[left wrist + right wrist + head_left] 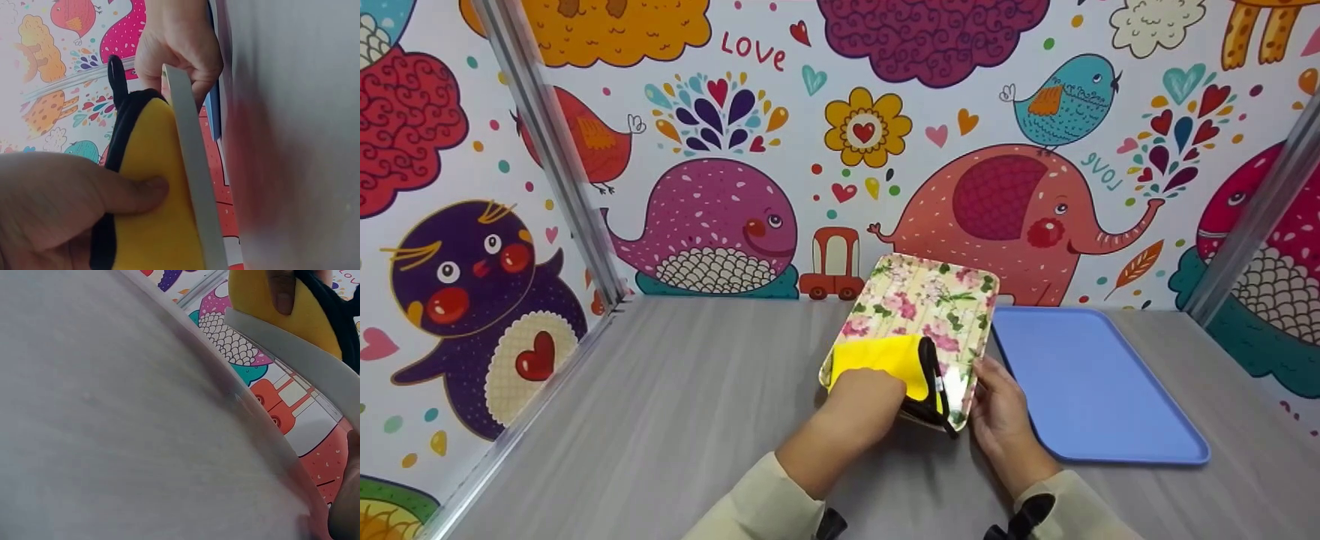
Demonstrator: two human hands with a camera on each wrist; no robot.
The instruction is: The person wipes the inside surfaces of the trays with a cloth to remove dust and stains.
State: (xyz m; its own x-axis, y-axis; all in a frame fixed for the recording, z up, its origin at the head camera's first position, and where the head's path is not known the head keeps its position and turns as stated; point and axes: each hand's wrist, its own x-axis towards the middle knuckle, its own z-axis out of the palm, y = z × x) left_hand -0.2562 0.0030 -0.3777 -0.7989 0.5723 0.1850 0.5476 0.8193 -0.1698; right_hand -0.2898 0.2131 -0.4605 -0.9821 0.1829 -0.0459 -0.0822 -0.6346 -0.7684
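A small tray (930,300) with a pink-and-green floral print is held tilted up above the table. On its right edge my right hand (1003,409) grips it, the thumb on the rim. My left hand (859,409) holds a folded yellow cloth (885,352) with black edging against the lower part of the printed face. In the left wrist view the thumb (138,194) lies across the yellow cloth (160,146), beside the tray's pale edge (194,163). The right wrist view has the tray's edge (292,349) below the cloth, with only part of the right hand (346,495) showing.
A blue rectangular tray (1099,390) lies flat on the grey table (675,390), to the right of the right hand. Cartoon-printed wall panels (720,225) stand behind and at both sides, joined by metal corner posts (547,142).
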